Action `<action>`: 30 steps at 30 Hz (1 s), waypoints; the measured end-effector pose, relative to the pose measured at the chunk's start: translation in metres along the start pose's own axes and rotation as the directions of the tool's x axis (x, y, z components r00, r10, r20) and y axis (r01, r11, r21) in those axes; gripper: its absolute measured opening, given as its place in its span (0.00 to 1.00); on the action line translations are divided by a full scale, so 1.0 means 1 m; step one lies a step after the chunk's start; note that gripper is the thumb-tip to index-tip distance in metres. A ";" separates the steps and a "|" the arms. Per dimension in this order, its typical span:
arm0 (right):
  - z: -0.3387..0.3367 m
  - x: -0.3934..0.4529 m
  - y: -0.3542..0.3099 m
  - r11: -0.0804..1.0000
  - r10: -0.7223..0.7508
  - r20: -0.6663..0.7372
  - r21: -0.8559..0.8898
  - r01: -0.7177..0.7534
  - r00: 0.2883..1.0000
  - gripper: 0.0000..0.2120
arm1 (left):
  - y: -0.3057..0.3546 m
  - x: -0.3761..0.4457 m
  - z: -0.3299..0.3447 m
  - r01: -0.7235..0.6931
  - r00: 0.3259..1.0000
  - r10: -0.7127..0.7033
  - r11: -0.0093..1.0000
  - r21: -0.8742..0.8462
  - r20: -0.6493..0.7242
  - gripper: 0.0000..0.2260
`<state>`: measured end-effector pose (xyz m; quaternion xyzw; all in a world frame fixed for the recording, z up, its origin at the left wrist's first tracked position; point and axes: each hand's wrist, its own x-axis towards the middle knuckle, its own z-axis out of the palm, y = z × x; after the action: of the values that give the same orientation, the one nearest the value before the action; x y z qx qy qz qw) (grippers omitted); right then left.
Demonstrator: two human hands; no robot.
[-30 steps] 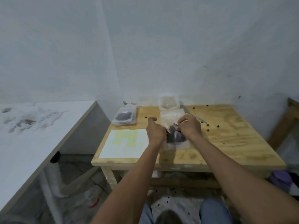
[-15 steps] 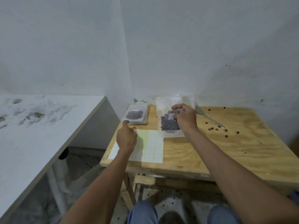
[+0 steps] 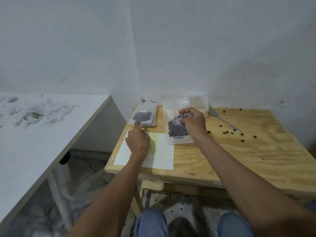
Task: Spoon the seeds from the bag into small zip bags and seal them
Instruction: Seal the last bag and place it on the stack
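**A:** so where was the seed bag at that point?

**B:** middle of the frame, on the wooden worktop [image 3: 239, 159]. The right hand [image 3: 193, 123] had its fingers curled over the top of the small zip bag [image 3: 177, 132], pinching it; dark seeds [image 3: 176, 129] sat in a clump inside. Bag's lower edge was lying flat on the wood.

**A:** and the left?

**B:** left hand [image 3: 138, 140] was over the white sheet [image 3: 162, 156] at the worktop's left side, index finger stretched out toward the stack of filled bags [image 3: 142, 116] just above it, other fingers curled in, holding nothing. Couldn't tell if the fingertip actually touched the stack.

**A:** spoon?

**B:** the spoon [image 3: 224, 120] lay right of the hand, loose seeds [image 3: 227, 132] scattered around it. A bigger clear bag [image 3: 198, 103] stood behind, against the wall.
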<state>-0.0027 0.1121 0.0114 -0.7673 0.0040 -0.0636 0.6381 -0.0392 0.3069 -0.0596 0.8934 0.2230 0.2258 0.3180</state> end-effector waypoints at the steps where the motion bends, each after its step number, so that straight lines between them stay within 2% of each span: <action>1: -0.001 0.000 0.001 1.000 0.004 -0.001 0.001 -0.004 1.000 0.14 | 0.000 0.000 0.001 0.008 1.000 -0.008 1.000 -0.005 -0.004 0.21; 8: -0.007 -0.004 0.002 1.000 0.003 -0.012 -0.002 -0.003 1.000 0.12 | 0.008 0.007 0.000 0.164 0.986 -0.164 0.986 -0.017 0.005 0.19; 11: -0.010 -0.005 0.005 1.000 0.006 -0.024 0.009 -0.006 1.000 0.10 | 0.012 0.004 -0.001 0.159 0.987 -0.159 0.987 0.002 0.022 0.19; 14: -0.011 -0.006 0.006 1.000 0.003 -0.027 -0.008 -0.004 1.000 0.10 | 0.014 -0.001 -0.002 0.094 0.995 -0.094 0.995 -0.025 0.015 0.19; 16: -0.013 -0.006 0.007 1.000 0.013 -0.027 -0.008 -0.013 1.000 0.10 | 0.017 -0.004 -0.003 -0.018 1.000 0.018 0.995 -0.096 -0.002 0.18; 19: -0.013 -0.007 0.009 1.000 0.020 -0.018 -0.006 -0.020 1.000 0.11 | 0.034 -0.008 -0.007 -0.112 0.985 0.155 0.911 -0.396 0.079 0.17; 21: -0.011 -0.009 0.009 1.000 0.010 -0.007 -0.011 -0.010 1.000 0.12 | 0.055 -0.011 -0.011 -0.127 0.967 0.218 0.860 -0.493 0.130 0.18; 25: -0.011 -0.013 0.004 1.000 -0.012 -0.015 -0.005 0.012 1.000 0.13 | 0.093 -0.018 -0.010 -0.140 0.939 0.267 0.873 -0.467 0.218 0.19; 27: -0.013 -0.014 0.002 1.000 -0.021 -0.015 0.012 0.022 1.000 0.14 | 0.106 -0.021 -0.008 -0.091 0.945 0.203 0.916 -0.390 0.256 0.20; 30: -0.017 -0.015 0.003 0.999 -0.048 -0.009 0.014 0.048 0.999 0.09 | 0.116 -0.024 -0.007 -0.020 0.954 0.111 0.950 -0.312 0.279 0.22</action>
<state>-0.0193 0.0961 0.0104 -0.7622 -0.0123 -0.0822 0.6420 -0.0328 0.2158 0.0170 0.8638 0.1056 0.1332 0.4743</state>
